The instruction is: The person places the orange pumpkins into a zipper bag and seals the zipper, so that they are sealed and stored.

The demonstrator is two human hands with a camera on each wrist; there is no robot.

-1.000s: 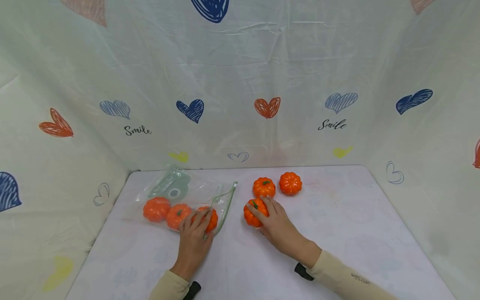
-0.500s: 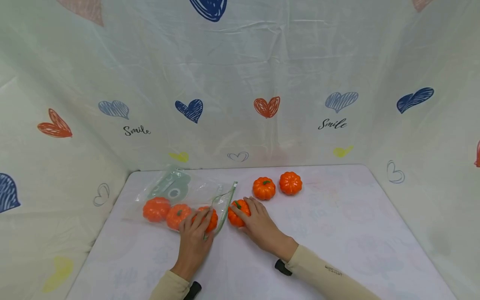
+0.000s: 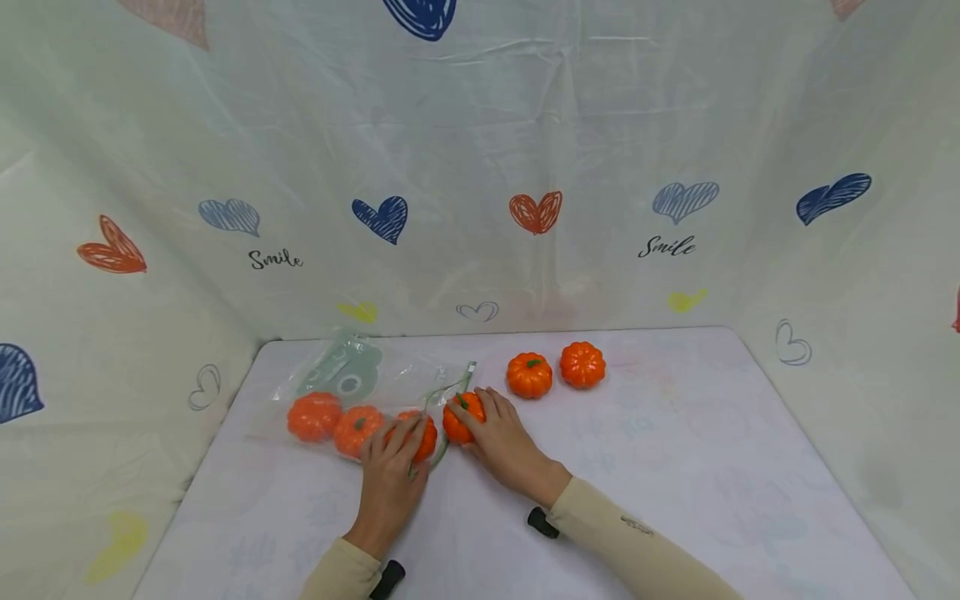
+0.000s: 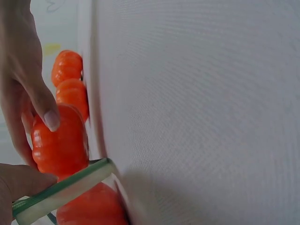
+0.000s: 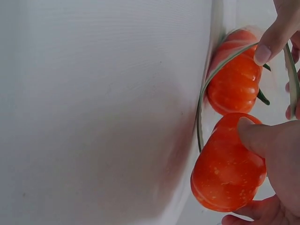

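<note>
Gripping a pumpkin (image 5: 227, 171), right hand (image 3: 506, 442) now farther left, at bag mouth (image 5: 293, 89)

pumpkins (image 3: 529, 379): orange | stems (image 3: 533, 362): green | bag (image 3: 408, 367): clear, green-edged | backdrop (image 3: 450, 125): heart-patterned

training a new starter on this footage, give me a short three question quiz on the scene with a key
1. How many glossy, ribbed orange pumpkins show in the head view?
2. True or false: the right hand grips a pumpkin beside the clear plastic bag with green edging.
3. In the head view, the two ungripped pumpkins outside the bag lie: a) left of it, b) right of it, c) on top of it.

Key: 1. six; 2. true; 3. b
</note>
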